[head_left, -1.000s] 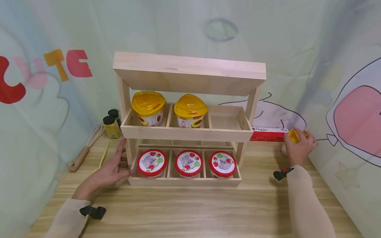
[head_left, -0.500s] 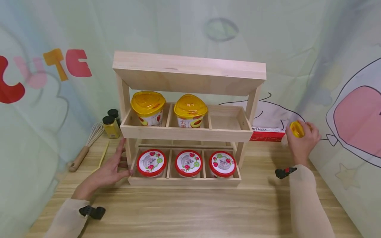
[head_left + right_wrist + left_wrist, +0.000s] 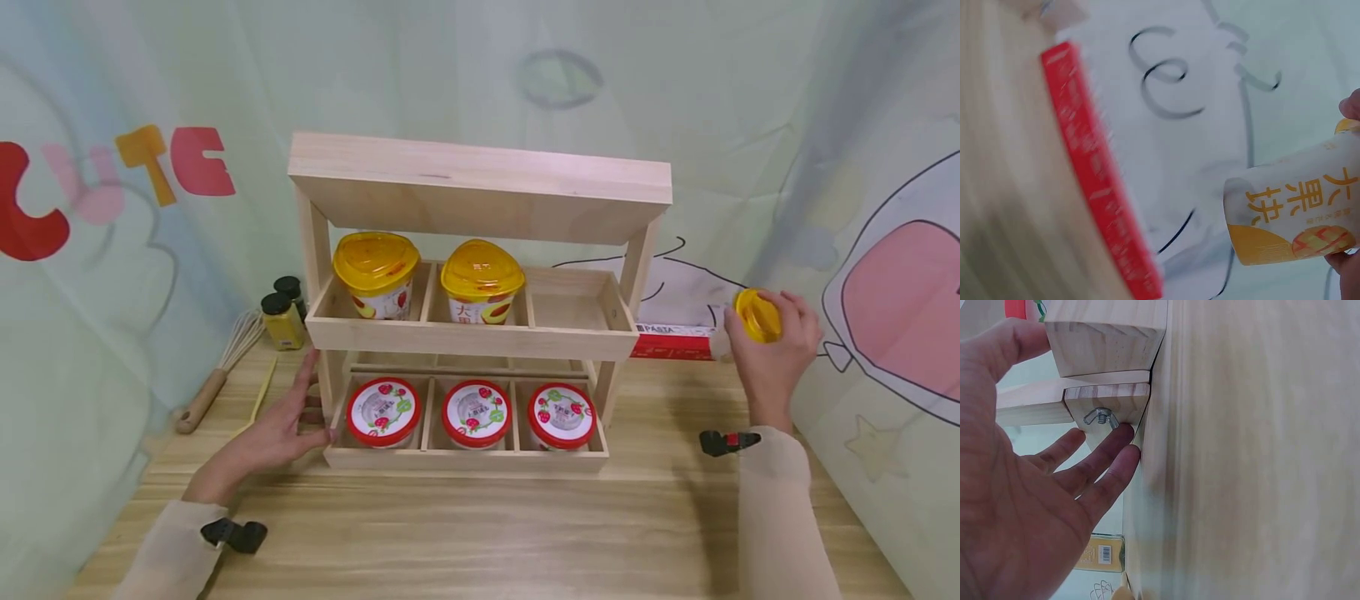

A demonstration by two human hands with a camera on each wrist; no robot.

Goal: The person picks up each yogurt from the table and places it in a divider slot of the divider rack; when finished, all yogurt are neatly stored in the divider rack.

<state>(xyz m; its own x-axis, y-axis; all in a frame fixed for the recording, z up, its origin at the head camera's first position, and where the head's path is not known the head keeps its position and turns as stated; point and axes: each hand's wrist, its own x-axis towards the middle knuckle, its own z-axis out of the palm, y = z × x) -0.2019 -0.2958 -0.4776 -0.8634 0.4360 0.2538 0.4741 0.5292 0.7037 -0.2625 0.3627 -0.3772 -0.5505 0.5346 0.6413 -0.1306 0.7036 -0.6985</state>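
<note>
My right hand (image 3: 780, 358) grips a paper cup (image 3: 1297, 206) by its yellow lid (image 3: 756, 315), held up at the right of the table. In the right wrist view the cup's white side shows orange characters and a fruit picture. My left hand (image 3: 273, 425) rests against the left side of a wooden two-tier rack (image 3: 472, 340). Its fingers are spread near a wing nut (image 3: 1102, 416), with the thumb at the lower tray's front corner. Two yellow-lidded cups (image 3: 482, 283) stand in the upper tray's left and middle compartments; three red-rimmed tubs (image 3: 476, 414) fill the lower tray.
A red pasta box (image 3: 672, 345) lies behind the rack's right side. Spice jars (image 3: 282, 323), a whisk (image 3: 217, 375) and a thin yellow stick (image 3: 262, 392) are at the left. The upper tray's right compartment (image 3: 570, 302) holds nothing. Printed curtains (image 3: 450, 67) surround the wooden table.
My right hand has lifted the yellow-lidded cup up and slightly to the right, away from the pasta box. My left hand stays at the rack.
</note>
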